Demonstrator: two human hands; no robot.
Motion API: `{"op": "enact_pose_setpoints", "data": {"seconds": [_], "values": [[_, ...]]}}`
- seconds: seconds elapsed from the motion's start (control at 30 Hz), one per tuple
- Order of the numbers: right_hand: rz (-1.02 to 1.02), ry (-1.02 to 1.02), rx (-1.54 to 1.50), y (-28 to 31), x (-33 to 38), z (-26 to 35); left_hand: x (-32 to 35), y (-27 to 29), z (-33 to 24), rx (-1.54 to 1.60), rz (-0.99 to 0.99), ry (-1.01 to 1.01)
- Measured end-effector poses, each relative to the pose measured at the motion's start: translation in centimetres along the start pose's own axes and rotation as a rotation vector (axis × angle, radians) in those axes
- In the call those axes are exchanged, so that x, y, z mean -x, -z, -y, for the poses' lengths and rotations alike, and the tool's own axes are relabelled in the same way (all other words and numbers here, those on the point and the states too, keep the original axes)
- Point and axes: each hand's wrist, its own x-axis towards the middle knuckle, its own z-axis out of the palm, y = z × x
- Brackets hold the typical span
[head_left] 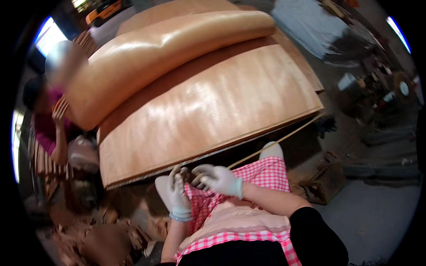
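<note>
Both my hands wear whitish work gloves with pale blue cuffs and are close together above my lap, near the front edge of a large veneer sheet. My left hand has its fingers bent upward and together; whatever they pinch is too small to make out. My right hand is curled, its fingertips soiled brown and turned toward the left hand. A thin yellowish strip runs from my right hand over my right knee toward the sheet's right corner. Its end at the hand is hidden by the glove.
A thick rolled-over veneer bundle lies across the stack's far part. At the left, a person in purple has a hand near the roll's end. Brown scraps lie at lower left. A brown box and cluttered gear stand right.
</note>
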Motion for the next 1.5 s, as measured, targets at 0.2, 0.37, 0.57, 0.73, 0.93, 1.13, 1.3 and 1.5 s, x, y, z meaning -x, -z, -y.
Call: {"op": "enact_pose_setpoints", "data": {"seconds": [0.2,0.37,0.57,0.73,0.93,1.13,1.3,1.5], "values": [[0.002,-0.137,0.008,2.1,1.7,0.4,1.4,-2.0,0.3,0.092,0.101,0.274],[-0.008,-0.123,0.32,2.0,2.2,0.4,2.4,-3.8,0.6,-0.076,0.046,0.176],[-0.193,0.23,1.006,0.8,2.8,0.9,2.7,-3.4,2.1,0.136,-0.107,0.082],[-0.227,0.099,1.19,1.2,4.5,4.6,2.7,-2.4,2.8,0.313,-0.158,0.057],[-0.318,0.146,1.276,3.5,5.6,5.1,2.9,-2.0,2.8,0.38,-0.21,0.072],[-0.27,0.042,1.198,5.5,6.2,4.2,3.2,-1.5,3.1,0.377,-0.213,0.108],[-0.276,-0.013,1.114,6.6,5.9,4.0,2.6,-1.1,3.2,0.423,-0.213,0.078],[-0.247,-0.117,1.135,7.1,5.3,4.8,0.5,0.7,4.8,0.084,-0.289,0.058]]}}
